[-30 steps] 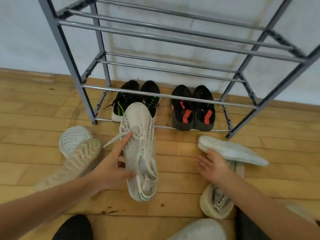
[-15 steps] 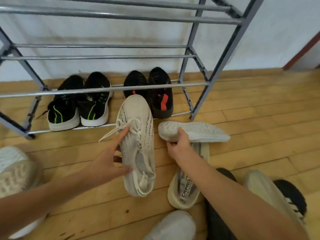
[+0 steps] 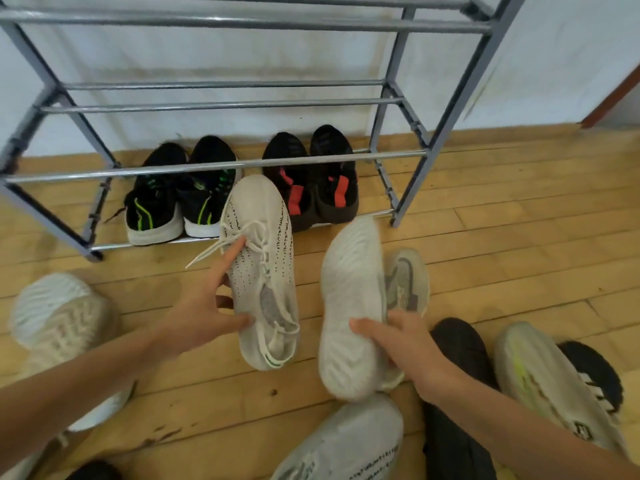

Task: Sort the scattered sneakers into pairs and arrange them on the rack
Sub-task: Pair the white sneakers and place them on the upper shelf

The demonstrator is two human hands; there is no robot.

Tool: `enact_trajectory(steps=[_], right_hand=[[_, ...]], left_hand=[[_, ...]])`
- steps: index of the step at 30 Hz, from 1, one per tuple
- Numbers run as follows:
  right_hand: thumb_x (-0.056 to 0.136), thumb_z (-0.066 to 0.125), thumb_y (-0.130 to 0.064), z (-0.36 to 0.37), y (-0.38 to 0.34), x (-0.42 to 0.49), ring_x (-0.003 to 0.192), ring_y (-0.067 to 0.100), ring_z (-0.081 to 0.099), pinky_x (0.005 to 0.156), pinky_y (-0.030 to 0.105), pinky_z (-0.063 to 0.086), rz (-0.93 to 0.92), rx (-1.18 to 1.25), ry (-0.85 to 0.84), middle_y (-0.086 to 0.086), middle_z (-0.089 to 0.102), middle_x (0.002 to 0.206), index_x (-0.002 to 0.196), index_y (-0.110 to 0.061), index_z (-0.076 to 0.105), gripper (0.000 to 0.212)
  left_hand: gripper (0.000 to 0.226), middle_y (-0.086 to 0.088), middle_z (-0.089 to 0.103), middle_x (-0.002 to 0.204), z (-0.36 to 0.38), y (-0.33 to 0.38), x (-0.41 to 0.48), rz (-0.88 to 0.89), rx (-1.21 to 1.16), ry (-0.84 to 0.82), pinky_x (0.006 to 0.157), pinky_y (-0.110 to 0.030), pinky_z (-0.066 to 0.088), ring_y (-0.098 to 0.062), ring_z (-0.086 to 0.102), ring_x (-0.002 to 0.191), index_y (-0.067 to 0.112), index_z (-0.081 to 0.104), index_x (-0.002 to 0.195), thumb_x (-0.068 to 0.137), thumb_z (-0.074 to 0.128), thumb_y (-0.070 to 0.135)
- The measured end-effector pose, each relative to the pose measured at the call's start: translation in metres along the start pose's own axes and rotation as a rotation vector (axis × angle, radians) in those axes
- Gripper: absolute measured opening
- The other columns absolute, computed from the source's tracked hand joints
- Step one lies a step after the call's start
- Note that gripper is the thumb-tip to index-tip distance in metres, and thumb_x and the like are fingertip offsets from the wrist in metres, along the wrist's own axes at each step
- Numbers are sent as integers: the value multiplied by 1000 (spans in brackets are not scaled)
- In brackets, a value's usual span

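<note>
My left hand (image 3: pixel 202 304) grips a white knit sneaker (image 3: pixel 261 258) with black speckles, upper side showing, toe toward the rack. My right hand (image 3: pixel 407 348) holds a second white sneaker (image 3: pixel 349 299) turned sole-up, just right of the first. Behind them stands a grey metal shoe rack (image 3: pixel 221 164). On its bottom tier sit a black pair with green stripes (image 3: pixel 173 202) and a black pair with red tabs (image 3: pixel 311 181).
Loose sneakers lie on the wooden floor: a white one sole-up at left (image 3: pixel 59 317), a grey one behind my right hand (image 3: pixel 405 282), a grey-white one at bottom centre (image 3: pixel 343 441), a black one (image 3: pixel 457 344) and a grey-and-black one at right (image 3: pixel 554 382).
My right hand has lifted the sideways white sneaker off the floor and turned it sole-up, toe toward the rack, beside the one in my left hand. The view shifted slightly.
</note>
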State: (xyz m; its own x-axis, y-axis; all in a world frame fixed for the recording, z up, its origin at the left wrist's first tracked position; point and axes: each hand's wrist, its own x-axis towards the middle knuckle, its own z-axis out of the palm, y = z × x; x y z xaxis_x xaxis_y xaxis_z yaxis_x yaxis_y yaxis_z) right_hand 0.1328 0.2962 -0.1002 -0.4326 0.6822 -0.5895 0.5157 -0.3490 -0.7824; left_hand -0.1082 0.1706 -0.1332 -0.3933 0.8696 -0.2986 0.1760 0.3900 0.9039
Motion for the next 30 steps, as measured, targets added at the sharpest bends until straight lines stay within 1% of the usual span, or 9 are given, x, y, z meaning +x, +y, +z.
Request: enact_trajectory(steps=[3,6,8,11,15,20,24,27,30], right_hand=[[77,67,-40,17,9,-6,58,10,49,54,25,37,-198,-669,-33,-2,48,62,61,-18,45,34],[81,54,-48,47,-4,4,75,16,58,61,28,43,-380,-1095,48,-2,57,77,80,-19,54,29],[84,51,-49,66,-14,13,86,22,64,67,30,46,-535,-1198,140,4,67,94,103,-14,60,41],[86,56,-48,102,-14,23,88,26,64,63,32,43,-651,-1165,133,7,63,104,124,-12,44,53],[93,43,-13,148,9,21,95,30,63,56,33,33,-695,-1412,-53,14,56,118,123,-6,44,31],[95,42,-31,133,10,45,92,29,62,66,32,42,-602,-1133,-169,6,55,108,117,-16,56,31],[83,62,-38,88,12,81,117,20,49,92,32,44,-526,-906,-147,3,44,129,139,-32,40,61],[78,71,-26,84,23,92,126,20,44,102,31,41,-368,-759,-371,3,41,142,146,-27,29,80],[72,75,-8,95,29,95,121,23,51,99,38,48,-319,-598,-408,4,44,140,143,-27,33,84]], left_hand=[[116,10,47,127,-18,-15,-20,-61,44,-3,78,-31,59,-17,60,106,62,11,137,69,77,-4],[115,7,45,126,-30,-31,-43,-150,37,13,79,-31,58,-15,59,103,59,10,139,70,75,-6],[115,9,47,123,-36,-37,-54,-179,-7,41,77,-32,59,-17,63,99,58,11,140,70,74,-8],[115,10,47,128,-42,-42,-62,-161,-48,68,76,-30,59,-16,65,98,56,13,140,70,73,-11],[113,7,39,139,-46,-46,-67,-154,-94,37,73,-25,58,-8,66,97,56,14,140,70,71,-13],[111,18,37,132,-44,-56,-73,-209,-85,-19,81,-29,57,-9,62,103,57,16,140,72,70,-11],[112,17,37,133,-42,-64,-73,-243,-22,-44,89,-36,55,-16,59,108,60,12,139,70,74,-3],[110,9,34,140,-38,-66,-70,-250,-15,-45,84,-30,56,-13,59,104,61,11,138,71,73,-2],[109,6,32,145,-35,-68,-68,-256,-23,-40,77,-22,56,-9,57,103,63,11,133,72,73,-2]])
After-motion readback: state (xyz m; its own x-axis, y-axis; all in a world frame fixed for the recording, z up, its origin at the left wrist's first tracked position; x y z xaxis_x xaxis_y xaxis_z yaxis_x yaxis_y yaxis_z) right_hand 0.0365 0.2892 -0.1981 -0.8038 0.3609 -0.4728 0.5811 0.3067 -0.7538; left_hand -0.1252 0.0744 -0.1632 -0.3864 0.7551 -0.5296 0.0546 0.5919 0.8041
